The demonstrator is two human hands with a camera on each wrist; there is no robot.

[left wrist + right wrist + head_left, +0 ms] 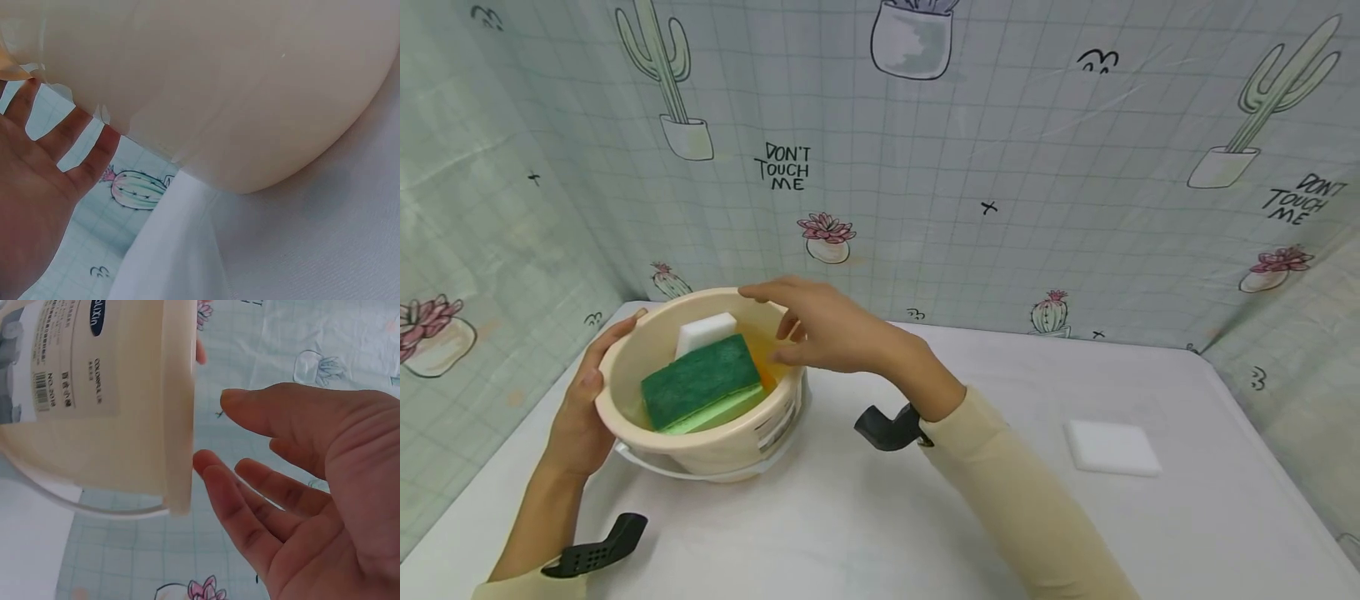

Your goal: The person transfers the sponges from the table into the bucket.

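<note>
Basin [715,450], cream plastic, round, with a white bail handle hanging low round its front and a printed label on its outer wall; it stands on the white table [887,533], toward the far left corner, and leans a little toward the viewer.

Contents, 3 items: green sponge [700,382], dark scouring face up over a paler green body, lying aslant across the middle; white foam block [706,332] behind it, against the far wall; orange piece [765,358] to the right of the sponge, partly hidden by the fingers above it, so its kind cannot be told.

Left hand [580,400]: laid against the basin's outer left wall, thumb up at the rim, fingers spread and nearly straight along the wall in the left wrist view [37,187]. It braces the basin and is not curled round anything.

Right hand [820,329]: hovering over the basin's right rim, palm down, fingers loosely extended above the orange piece. The right wrist view [300,487] shows the fingers relaxed and apart beside the rim, holding nothing; whether a fingertip touches the rim cannot be told.

Other items: white pad [1112,447], flat and square, lying well apart on the right of the table; cactus-print backdrop [1000,167] on 3 sides; black wrist mounts at both cream sleeves.
</note>
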